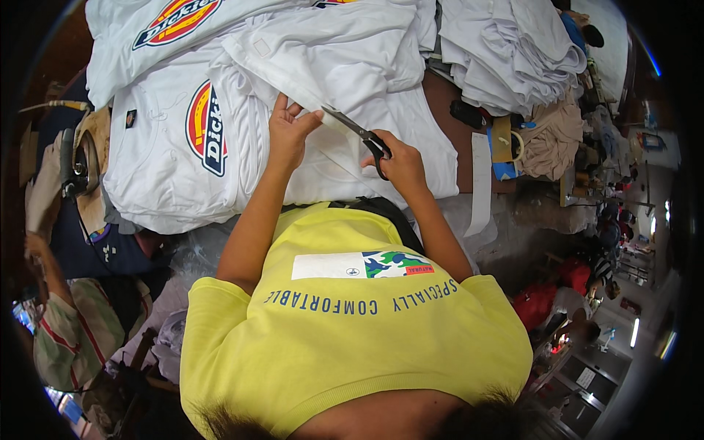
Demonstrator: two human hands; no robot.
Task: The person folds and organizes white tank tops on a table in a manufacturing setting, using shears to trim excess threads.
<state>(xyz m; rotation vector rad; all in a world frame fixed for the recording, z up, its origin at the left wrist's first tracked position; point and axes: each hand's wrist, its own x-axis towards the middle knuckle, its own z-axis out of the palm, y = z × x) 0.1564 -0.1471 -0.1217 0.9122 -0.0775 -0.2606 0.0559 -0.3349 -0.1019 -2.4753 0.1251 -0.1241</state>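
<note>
My right hand (402, 163) is closed round the black handles of a pair of scissors (346, 121). Their dark metal blades point up and left and look nearly together, with the tips close to my left thumb. A white T-shirt (334, 62) lies spread in front of me, its hem folded over. My left hand (290, 136) grips the edge of this shirt, thumb toward the scissor tips; some fingertips are hidden by the cloth. Just left of that hand lies another white T-shirt (165, 158) with a red, yellow and blue chest print.
White garments (513, 55) are piled at the back right. Below them are a beige cloth heap (550, 139), a tape roll (518, 147) and a long paper strip (479, 183). An iron (86, 165) stands at the left, near another person's arm (50, 268). People work far right.
</note>
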